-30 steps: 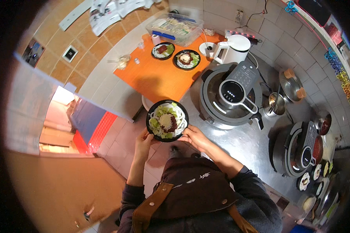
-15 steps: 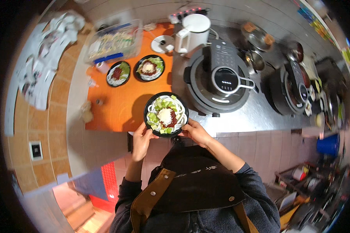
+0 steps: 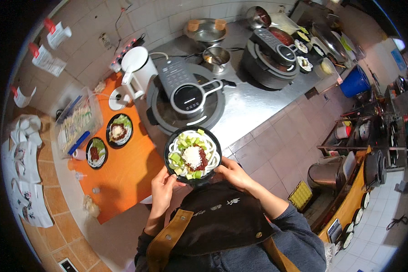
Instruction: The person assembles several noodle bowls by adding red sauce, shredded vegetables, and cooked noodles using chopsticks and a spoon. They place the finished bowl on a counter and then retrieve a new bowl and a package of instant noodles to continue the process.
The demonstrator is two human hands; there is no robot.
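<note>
I hold a black bowl (image 3: pixel 172 144) in front of my chest with both hands. It is filled with white noodles, green vegetable chunks, red sauce and a white heap in the middle. My left hand (image 3: pixel 162 187) grips the bowl's near left rim. My right hand (image 3: pixel 231 172) grips its near right rim. The bowl hangs over the front edge of the steel counter (image 3: pixel 254 104), just in front of a large round cooking machine (image 3: pixel 186 97) with a black pan on top.
An orange mat (image 3: pixel 122 177) on the left carries two smaller filled black bowls (image 3: pixel 119 130) (image 3: pixel 96 153). Behind it stand a clear plastic box (image 3: pixel 78 121) and a white kettle (image 3: pixel 137 69). A second cooker (image 3: pixel 272 56), metal pots and a blue bin (image 3: pixel 354 82) lie to the right.
The view has swung left to right as my head turned. The bowl stays in both hands, now nearer the round cooking machine and off the orange mat.
</note>
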